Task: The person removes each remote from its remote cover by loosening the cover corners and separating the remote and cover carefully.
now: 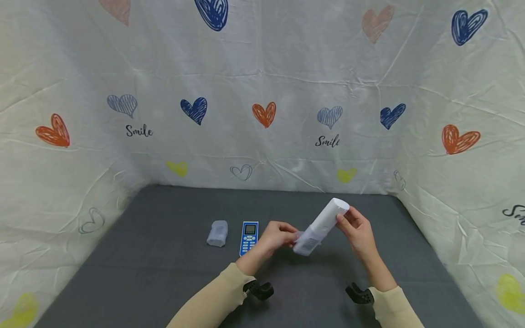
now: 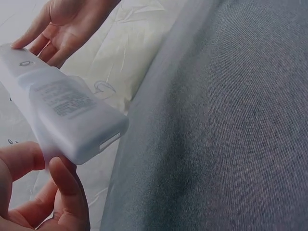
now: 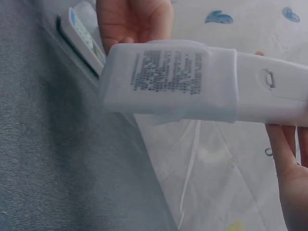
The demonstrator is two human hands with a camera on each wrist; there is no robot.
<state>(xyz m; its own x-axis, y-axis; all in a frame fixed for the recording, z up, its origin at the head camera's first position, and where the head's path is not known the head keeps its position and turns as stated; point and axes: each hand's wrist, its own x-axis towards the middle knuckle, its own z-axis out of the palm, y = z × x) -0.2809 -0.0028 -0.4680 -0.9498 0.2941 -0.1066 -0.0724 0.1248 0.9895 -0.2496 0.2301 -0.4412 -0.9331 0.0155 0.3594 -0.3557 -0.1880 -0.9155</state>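
Observation:
A white remote control [image 1: 329, 216] is tilted above the table, its lower end inside a translucent sleeve [image 1: 308, 240]. My right hand [image 1: 361, 233] holds the bare upper end between thumb and fingers. At the sleeve's side, my left hand [image 1: 275, 238] pinches its edge with thumb and index finger. Through the sleeve, printed text [image 3: 168, 72] shows on the remote's back, and the battery cover latch [image 3: 269, 78] sits outside it. The remote's front faces away from both wrist views.
A remote control with a blue face [image 1: 249, 234] lies left of my left hand, its lower part near my wrist. Further left lies another translucent sleeve [image 1: 218, 233]. A dark grey cloth [image 1: 164, 273] covers the table, with a heart-printed white curtain [image 1: 287, 150] around it.

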